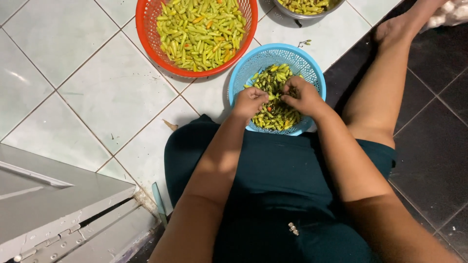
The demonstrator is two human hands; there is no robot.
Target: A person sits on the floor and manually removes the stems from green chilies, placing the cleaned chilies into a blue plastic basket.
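A blue plastic basket [312, 68] on the floor in front of my lap holds several small green chillies [273, 78], a few red. Both hands are over it, close together. My left hand [249, 101] and my right hand [302, 95] pinch one green chilli [274, 97] between their fingertips. Beyond it, a red basket [148, 34] is heaped with green chillies.
A metal bowl [292, 13] with more chillies sits at the top edge. The floor is white tile on the left and black tile on the right. My bare leg [385, 73] stretches out to the right. A grey metal door frame [63, 195] lies at lower left.
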